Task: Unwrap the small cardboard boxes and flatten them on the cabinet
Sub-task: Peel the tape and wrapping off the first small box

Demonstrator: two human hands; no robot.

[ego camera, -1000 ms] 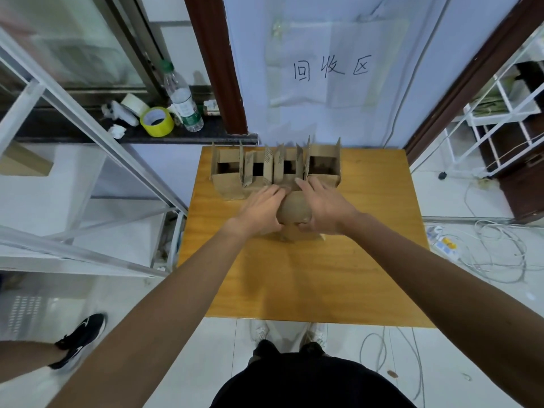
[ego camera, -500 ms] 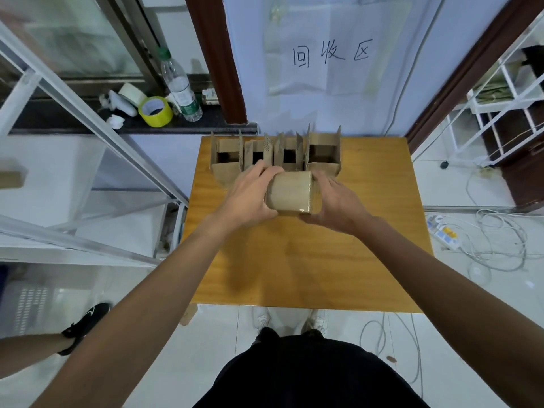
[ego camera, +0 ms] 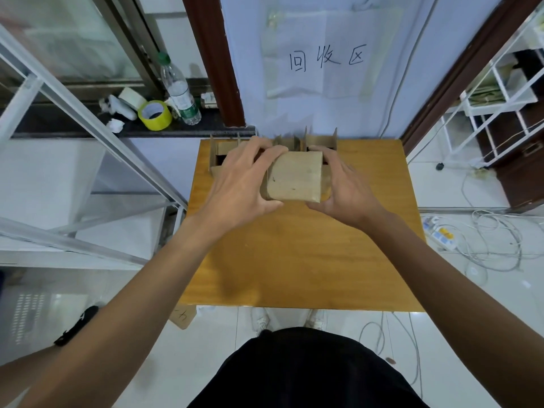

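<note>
while you hold it, head view, box: the small cardboard box (ego camera: 294, 178) sits between your two hands over the far half of the cabinet (ego camera: 309, 260), just in front of the row of opened boxes (ego camera: 319, 141); whether it touches the top cannot be told
left hand: your left hand (ego camera: 238, 187) grips the box's left side; fingers curled over its top edge, thumb at the near lower corner
right hand: your right hand (ego camera: 344, 189) grips the right side; fingers wrapped round the far edge, thumb under the near edge
step in hand: probably opening the box out; no seam or flap shows from here, so find one before pulling; spread both sides evenly; keep it low, ready to press flat on the wood nearer you
risk: the row behind is close; a wide pull could knock it
surface: smooth orange-brown wood
room: yellow tape roll (ego camera: 155, 115) and water bottle (ego camera: 179, 89) on the dark sill at left; paper sign (ego camera: 326, 57) on the wall; power strip (ego camera: 440, 234) and cables on the tiled floor at right
</note>
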